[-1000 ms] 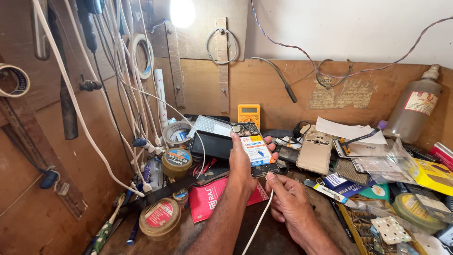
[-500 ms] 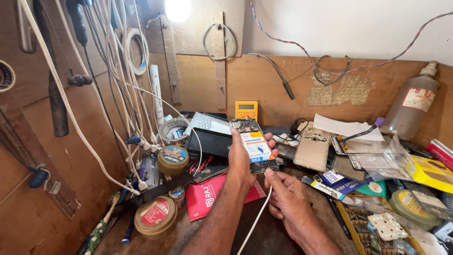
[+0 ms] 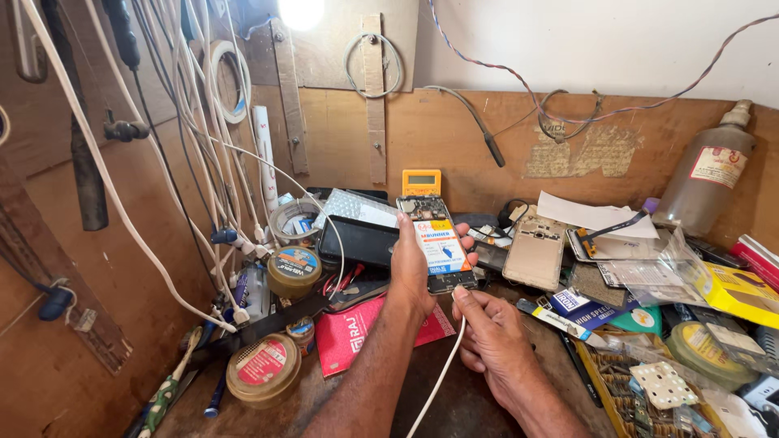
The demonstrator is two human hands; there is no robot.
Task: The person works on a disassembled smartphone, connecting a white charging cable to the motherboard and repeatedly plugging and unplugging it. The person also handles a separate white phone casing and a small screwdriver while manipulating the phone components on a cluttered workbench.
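Phone [image 3: 434, 243], opened, battery exposed: light, rigid, fragile; left hand [image 3: 414, 268] clamps its edges, right hand [image 3: 487, 337] pinches white cable [image 3: 438, 381] at 6 o'clock.

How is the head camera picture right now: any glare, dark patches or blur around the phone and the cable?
Head view: the lamp at top is blown out white; the opened phone in the left hand is evenly lit and sharp; the white cable at the right hand is clear; the wooden wall at lower left is dimmer; edges bow slightly.
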